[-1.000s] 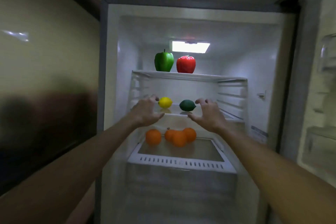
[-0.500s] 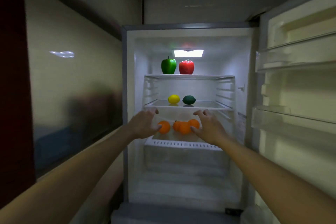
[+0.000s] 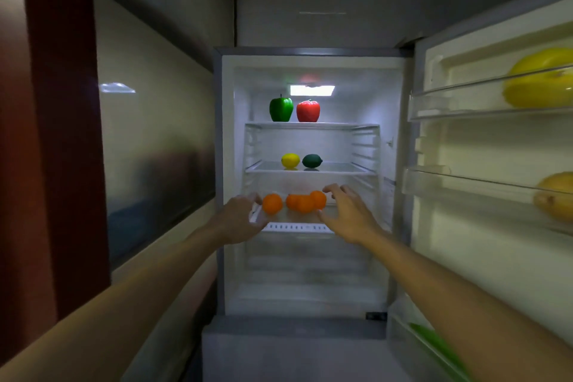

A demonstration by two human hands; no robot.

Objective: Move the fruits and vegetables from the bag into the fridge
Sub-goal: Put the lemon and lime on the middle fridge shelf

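The fridge [image 3: 228, 164] stands open in front of me. A green pepper [image 3: 281, 109] and a red pepper [image 3: 308, 111] sit on the top shelf. A lemon [image 3: 290, 160] and a lime [image 3: 312, 160] lie on the middle shelf. Several oranges [image 3: 302, 202] rest on the lowest shelf over the drawer. My left hand [image 3: 238, 220] and my right hand [image 3: 347, 214] hover in front of that shelf, fingers apart, holding nothing. The bag is not in view.
The open door [image 3: 496, 146] on the right holds a yellow fruit [image 3: 539, 79] in its top bin, another yellowish fruit [image 3: 555, 195] in the bin below and something green [image 3: 434, 344] at the bottom. A glossy wall panel [image 3: 148, 149] runs along the left.
Both hands have drawn back and down from the middle shelf to the orange shelf's height. The view has pulled away from the fridge, bringing the door bins into sight.
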